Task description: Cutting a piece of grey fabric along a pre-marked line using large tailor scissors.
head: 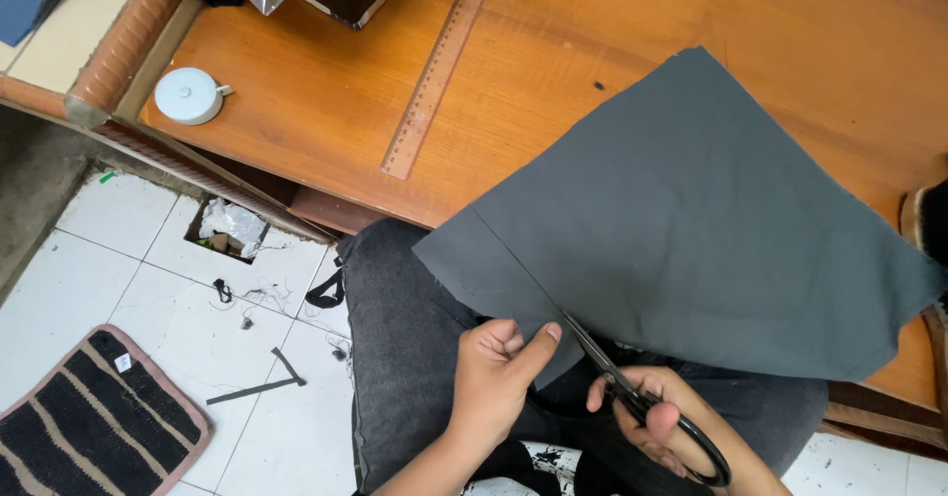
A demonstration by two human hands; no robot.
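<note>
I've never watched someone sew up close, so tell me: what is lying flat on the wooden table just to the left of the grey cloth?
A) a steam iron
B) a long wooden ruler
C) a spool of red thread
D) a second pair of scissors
B: a long wooden ruler lies on the table left of the grey cloth, which the right hand cuts with black scissors.
</note>
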